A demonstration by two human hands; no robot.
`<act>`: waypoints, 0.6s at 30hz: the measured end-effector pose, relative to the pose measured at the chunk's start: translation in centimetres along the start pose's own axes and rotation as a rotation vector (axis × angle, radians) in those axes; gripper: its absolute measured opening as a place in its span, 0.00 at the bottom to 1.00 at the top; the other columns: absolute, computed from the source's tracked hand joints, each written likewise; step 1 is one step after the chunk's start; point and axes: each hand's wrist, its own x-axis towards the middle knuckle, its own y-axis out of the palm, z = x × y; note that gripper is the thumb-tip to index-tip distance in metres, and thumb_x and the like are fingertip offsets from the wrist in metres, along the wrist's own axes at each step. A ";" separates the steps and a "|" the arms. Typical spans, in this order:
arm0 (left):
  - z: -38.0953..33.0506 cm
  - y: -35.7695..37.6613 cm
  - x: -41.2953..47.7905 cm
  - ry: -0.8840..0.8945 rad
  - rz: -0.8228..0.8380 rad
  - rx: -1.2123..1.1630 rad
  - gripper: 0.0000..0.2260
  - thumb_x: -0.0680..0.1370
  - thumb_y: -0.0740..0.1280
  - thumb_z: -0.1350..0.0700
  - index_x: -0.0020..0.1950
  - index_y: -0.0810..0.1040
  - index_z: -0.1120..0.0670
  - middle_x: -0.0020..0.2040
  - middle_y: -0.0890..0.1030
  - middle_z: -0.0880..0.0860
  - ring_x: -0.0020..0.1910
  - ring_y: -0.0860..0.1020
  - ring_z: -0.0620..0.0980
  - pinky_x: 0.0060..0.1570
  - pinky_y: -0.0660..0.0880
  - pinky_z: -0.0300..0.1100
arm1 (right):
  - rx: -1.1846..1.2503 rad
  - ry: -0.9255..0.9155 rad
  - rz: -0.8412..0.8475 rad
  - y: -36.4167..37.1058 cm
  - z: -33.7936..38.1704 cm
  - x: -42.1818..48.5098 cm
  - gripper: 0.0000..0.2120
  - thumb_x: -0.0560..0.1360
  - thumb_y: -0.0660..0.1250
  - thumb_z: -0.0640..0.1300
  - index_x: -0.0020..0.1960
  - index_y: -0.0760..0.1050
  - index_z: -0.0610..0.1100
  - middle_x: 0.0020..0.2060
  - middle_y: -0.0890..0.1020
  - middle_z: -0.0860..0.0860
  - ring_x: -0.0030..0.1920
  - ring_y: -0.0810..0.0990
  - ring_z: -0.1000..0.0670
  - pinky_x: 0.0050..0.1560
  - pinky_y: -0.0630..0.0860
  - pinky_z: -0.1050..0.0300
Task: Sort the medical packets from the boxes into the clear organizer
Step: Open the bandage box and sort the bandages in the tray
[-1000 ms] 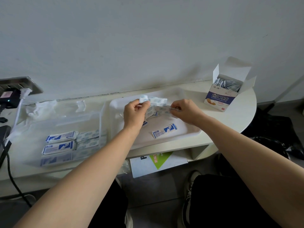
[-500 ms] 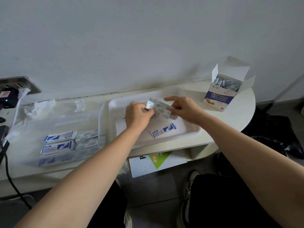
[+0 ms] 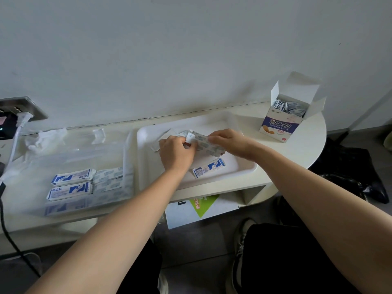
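Left hand (image 3: 177, 152) and right hand (image 3: 228, 143) are both pinching a stack of bandage packets (image 3: 206, 143) over the white tray (image 3: 241, 165), long axis running across between them. The clear organizer (image 3: 126, 158) sits off to the left, so I'd guess the left hand's nearer for the drop.

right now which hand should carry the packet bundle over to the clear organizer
Left, probably. The left hand grips the packet bundle and sits nearer the clear organizer, which lies left of the white tray. The right hand, also holding it, would have to cross over.
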 end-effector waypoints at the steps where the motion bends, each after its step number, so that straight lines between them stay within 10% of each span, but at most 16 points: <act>1: -0.1 0.1 -0.1 -0.008 -0.006 0.005 0.19 0.72 0.69 0.49 0.25 0.65 0.51 0.37 0.78 0.59 0.47 0.74 0.62 0.37 0.62 0.44 | -0.053 -0.017 -0.003 0.2 0.1 -0.1 0.13 0.79 0.63 0.49 0.49 0.80 0.40 0.36 0.77 0.47 0.35 0.71 0.52 0.35 0.66 0.62; 6: -0.4 -0.4 -0.3 0.043 -0.013 0.019 0.07 0.70 0.72 0.48 0.39 0.79 0.50 0.45 0.80 0.57 0.53 0.73 0.60 0.48 0.68 0.45 | -0.220 -0.089 -0.270 0.2 -0.5 1.0 0.05 0.73 0.68 0.42 0.45 0.81 0.43 0.32 0.78 0.47 0.35 0.72 0.47 0.38 0.68 0.55; 9: -0.4 -0.8 -0.6 0.101 -0.030 -0.022 0.24 0.68 0.75 0.51 0.61 0.74 0.55 0.56 0.74 0.57 0.57 0.70 0.56 0.56 0.69 0.48 | -0.298 -0.123 -0.362 0.0 -1.0 1.2 0.09 0.72 0.66 0.37 0.50 0.82 0.43 0.41 0.83 0.44 0.43 0.78 0.43 0.43 0.72 0.54; 18: -0.9 -0.7 -1.1 0.153 0.170 0.010 0.13 0.73 0.70 0.58 0.57 0.81 0.52 0.57 0.72 0.54 0.52 0.75 0.50 0.44 0.61 0.29 | -0.364 -0.139 -0.284 0.1 -2.7 0.7 0.12 0.70 0.71 0.40 0.53 0.81 0.47 0.45 0.77 0.50 0.48 0.73 0.49 0.53 0.71 0.52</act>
